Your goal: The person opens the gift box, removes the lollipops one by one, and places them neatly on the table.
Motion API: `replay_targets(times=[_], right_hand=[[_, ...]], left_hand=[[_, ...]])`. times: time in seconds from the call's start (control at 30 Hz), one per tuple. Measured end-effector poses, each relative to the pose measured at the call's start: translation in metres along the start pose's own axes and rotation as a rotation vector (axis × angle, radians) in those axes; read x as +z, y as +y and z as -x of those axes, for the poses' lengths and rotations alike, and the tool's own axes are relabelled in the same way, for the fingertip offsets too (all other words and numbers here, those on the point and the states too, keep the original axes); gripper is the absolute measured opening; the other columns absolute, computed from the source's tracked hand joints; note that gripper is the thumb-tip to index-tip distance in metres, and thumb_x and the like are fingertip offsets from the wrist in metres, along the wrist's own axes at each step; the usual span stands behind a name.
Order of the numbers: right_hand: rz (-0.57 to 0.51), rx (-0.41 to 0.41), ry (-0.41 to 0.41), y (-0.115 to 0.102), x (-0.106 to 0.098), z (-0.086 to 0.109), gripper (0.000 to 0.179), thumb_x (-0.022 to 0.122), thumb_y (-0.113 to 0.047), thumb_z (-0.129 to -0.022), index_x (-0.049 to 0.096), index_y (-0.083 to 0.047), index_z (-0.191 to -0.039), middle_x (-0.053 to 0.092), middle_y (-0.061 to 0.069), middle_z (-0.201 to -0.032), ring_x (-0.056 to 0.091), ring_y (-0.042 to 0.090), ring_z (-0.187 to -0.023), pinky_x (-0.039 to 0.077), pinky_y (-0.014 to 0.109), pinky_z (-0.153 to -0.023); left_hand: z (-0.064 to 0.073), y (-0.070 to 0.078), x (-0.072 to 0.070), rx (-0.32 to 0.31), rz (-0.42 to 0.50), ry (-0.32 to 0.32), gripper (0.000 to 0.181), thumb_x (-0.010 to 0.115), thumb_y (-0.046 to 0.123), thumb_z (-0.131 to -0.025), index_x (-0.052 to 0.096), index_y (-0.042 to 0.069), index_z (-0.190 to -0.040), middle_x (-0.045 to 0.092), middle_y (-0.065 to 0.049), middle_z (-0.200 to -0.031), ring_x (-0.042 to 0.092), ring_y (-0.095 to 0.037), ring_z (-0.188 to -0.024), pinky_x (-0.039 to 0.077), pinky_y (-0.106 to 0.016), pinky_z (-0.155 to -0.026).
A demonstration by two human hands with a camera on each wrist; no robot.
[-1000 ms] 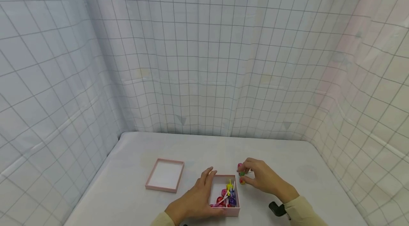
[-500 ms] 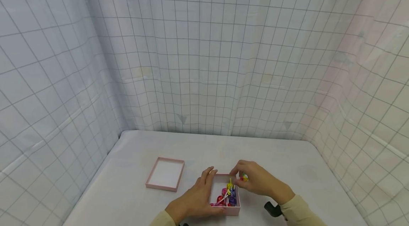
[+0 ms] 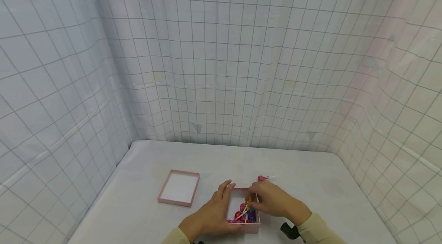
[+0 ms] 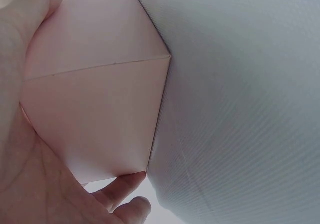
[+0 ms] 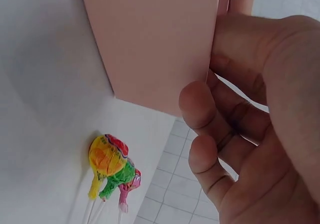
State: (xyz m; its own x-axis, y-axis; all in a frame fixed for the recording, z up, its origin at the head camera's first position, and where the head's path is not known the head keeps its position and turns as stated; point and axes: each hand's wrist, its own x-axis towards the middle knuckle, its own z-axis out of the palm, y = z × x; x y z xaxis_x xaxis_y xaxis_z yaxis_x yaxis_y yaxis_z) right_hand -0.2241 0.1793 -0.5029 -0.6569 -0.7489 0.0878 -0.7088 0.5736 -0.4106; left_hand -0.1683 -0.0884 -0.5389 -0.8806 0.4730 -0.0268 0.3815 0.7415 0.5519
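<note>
At the frame's lower centre, a left hand (image 3: 214, 213) curls its fingers (image 4: 122, 188) around a pink box (image 3: 251, 228) of lollipops (image 3: 243, 206), likely light, hard, slick-wrapped and best pinched by the sticks (image 3: 239, 216), while a right hand (image 3: 272, 199) bends over the box's right side, any hold hidden.

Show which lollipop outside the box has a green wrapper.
The middle lollipop, between the yellow one and the pink one; only its wrapper is green.
</note>
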Motion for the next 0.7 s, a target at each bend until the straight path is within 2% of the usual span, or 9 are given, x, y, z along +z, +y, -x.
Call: replay_targets(times=[0.17,0.37,0.53,0.7], right_hand=[[0.016,-0.015,0.012,-0.0029,-0.0002,-0.0002,0.009,0.088,-0.016,-0.105,0.083,-0.022,-0.101,0.080,-0.014,-0.098,0.062,-0.009,-0.089,0.060,0.020,-0.079],[-0.006,-0.045,0.050,-0.0031,-0.0026,0.0008,0.005,0.088,-0.017,-0.106,0.086,-0.019,-0.102,0.081,-0.013,-0.097,0.060,-0.010,-0.086,0.057,0.018,-0.077],[-0.027,-0.037,0.070,-0.0014,-0.0023,0.0019,0.003,0.088,-0.018,-0.106,0.086,-0.019,-0.104,0.080,-0.014,-0.095,0.058,-0.010,-0.084,0.056,0.017,-0.074],[-0.057,-0.056,0.116,-0.0008,-0.0018,0.0021,0.008,0.088,-0.023,-0.106,0.086,-0.016,-0.103,0.078,-0.013,-0.090,0.057,-0.009,-0.081,0.054,0.015,-0.071]], left_hand=[[0.0004,0.0001,0.0009,0.005,0.006,0.002,0.133,0.090,0.079,-0.087,0.025,0.013,-0.182,0.021,-0.012,-0.192,0.057,-0.042,-0.156,0.065,-0.063,-0.115],[0.0011,-0.0006,0.0015,0.011,0.008,0.003,0.134,0.090,0.079,-0.087,0.024,0.012,-0.183,0.020,-0.012,-0.192,0.055,-0.043,-0.158,0.066,-0.063,-0.114],[0.0010,-0.0008,0.0011,0.005,0.008,-0.001,0.133,0.089,0.079,-0.087,0.024,0.013,-0.183,0.019,-0.011,-0.193,0.056,-0.042,-0.157,0.066,-0.064,-0.114],[0.0009,-0.0010,0.0015,0.009,0.006,0.000,0.133,0.089,0.079,-0.088,0.024,0.012,-0.183,0.019,-0.012,-0.193,0.056,-0.044,-0.157,0.066,-0.065,-0.113]])
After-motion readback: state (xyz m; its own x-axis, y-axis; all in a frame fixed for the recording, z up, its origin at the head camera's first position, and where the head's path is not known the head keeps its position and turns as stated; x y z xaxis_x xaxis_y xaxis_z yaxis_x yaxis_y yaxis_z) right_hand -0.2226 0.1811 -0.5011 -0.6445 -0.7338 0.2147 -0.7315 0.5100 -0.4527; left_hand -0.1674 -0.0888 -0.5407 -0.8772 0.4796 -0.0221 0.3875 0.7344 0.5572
